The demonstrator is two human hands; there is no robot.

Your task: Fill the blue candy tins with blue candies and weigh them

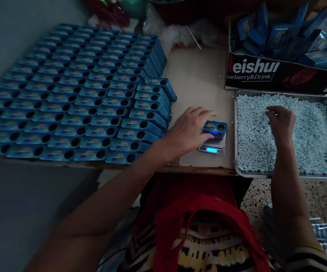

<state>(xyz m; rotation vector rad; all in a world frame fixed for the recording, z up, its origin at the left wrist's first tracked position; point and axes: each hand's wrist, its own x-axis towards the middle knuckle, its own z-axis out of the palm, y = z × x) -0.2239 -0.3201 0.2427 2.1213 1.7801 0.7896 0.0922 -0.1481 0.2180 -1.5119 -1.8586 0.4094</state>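
A small blue box with a dark round hole in its top sits on a little digital scale whose display glows blue. My left hand reaches in from the left, thumb and fingers around the box's left end. Over a metal tray full of small white candy-like pellets, my right hand is closed in a pinch. Whatever its fingertips hold is too small to make out.
Tight rows of matching blue boxes cover the table's left side, with one box set crookedly at their edge. A black carton holding jumbled blue boxes stands behind the tray. Clear plastic lies at the back.
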